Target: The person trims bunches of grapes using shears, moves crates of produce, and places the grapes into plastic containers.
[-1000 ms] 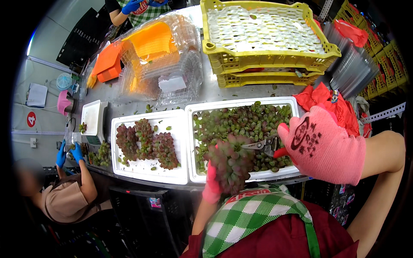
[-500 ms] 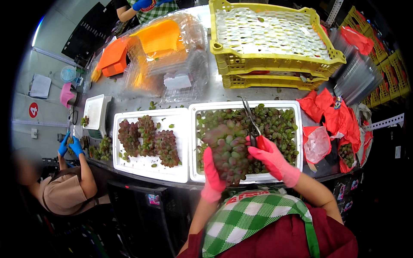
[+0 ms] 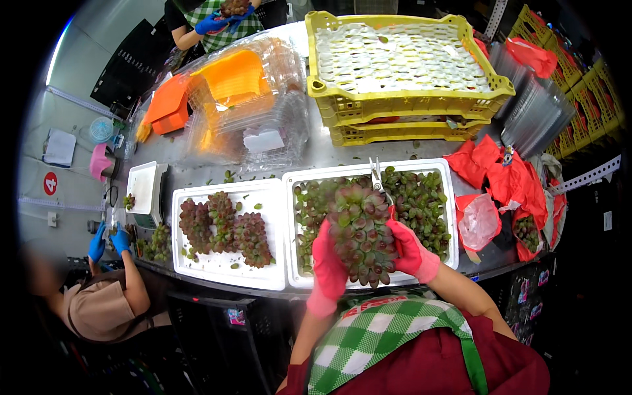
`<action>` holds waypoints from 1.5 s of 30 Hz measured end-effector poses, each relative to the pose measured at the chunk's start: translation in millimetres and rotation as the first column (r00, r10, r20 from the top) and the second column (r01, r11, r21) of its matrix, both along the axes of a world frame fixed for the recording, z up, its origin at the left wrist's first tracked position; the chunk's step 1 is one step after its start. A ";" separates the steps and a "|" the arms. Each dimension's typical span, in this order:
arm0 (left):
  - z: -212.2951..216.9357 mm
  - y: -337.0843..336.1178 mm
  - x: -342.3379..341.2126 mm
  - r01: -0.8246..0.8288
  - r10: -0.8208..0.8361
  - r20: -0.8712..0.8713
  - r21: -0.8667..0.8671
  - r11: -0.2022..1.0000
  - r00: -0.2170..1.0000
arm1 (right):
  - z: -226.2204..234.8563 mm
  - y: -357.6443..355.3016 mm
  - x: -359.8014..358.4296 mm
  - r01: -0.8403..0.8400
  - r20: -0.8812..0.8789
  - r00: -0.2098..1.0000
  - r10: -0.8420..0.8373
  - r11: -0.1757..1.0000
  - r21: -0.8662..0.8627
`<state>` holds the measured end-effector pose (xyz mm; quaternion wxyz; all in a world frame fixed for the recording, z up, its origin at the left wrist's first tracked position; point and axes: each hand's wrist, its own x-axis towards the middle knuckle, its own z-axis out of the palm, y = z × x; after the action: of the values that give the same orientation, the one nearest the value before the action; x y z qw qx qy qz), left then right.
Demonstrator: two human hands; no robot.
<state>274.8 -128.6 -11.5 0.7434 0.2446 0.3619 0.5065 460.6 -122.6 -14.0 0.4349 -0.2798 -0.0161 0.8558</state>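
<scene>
A large bunch of reddish-green grapes [image 3: 362,230] hangs over a white tray [image 3: 453,214] full of loose grapes. My left hand [image 3: 327,263], in a pink glove, supports the bunch from its left side. The pink-gloved right hand [image 3: 413,250] is closed around red-handled scissors [image 3: 376,178] and also touches the bunch's right side. The blades point away from me, slightly parted, beyond the fruit. In a second white tray [image 3: 217,271] to the left lie several trimmed bunches [image 3: 253,240] with a few loose grapes.
Yellow crates [image 3: 408,102] with white padding stand stacked at the back. Transparent plastic boxes [image 3: 283,118] and orange sheets [image 3: 234,76] pile at back left. Red bags [image 3: 477,220] lie at right. A scale [image 3: 145,184] stands left. Co-workers' blue-gloved hands [image 3: 120,240] show at left and far back.
The bunch has turned and come upright between my hands. The scissors have shifted left and now point straighter away from me. A co-worker at the back now shows a bunch in hand.
</scene>
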 end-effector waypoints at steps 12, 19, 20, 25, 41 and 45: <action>-18.8 -16.0 0.8 0.008 -0.006 0.439 -0.003 1.000 0.899 | 70.6 16.2 4.9 -0.496 0.858 0.233 -0.458 0.703 0.510; -17.7 -10.7 10.4 -0.118 0.115 0.035 0.088 0.989 0.993 | 110.8 10.4 5.2 -0.654 0.859 0.135 -0.494 0.607 0.452; -13.2 -9.7 12.0 -0.134 0.140 -0.044 0.130 0.982 0.989 | 110.2 12.4 -2.0 -0.651 0.850 0.104 -0.517 0.611 0.451; -38.5 -23.8 9.3 -0.227 0.242 -0.214 0.096 0.969 0.946 | 99.9 20.3 -31.9 -0.704 0.776 -0.092 -0.623 0.592 0.392; -21.8 -15.2 -5.3 -0.231 0.240 -0.053 0.139 0.963 0.969 | 138.3 31.3 29.8 -0.845 0.798 -0.128 -0.589 0.486 0.222; -11.1 -13.3 -5.9 -0.264 0.267 -0.002 0.126 0.956 0.964 | 154.4 27.7 52.4 -0.934 0.693 -0.307 -0.652 0.348 -0.086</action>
<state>268.9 -141.9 -22.6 0.6484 0.2446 0.3662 0.6209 513.0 -94.9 140.4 0.0448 -0.5105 -0.8491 0.1278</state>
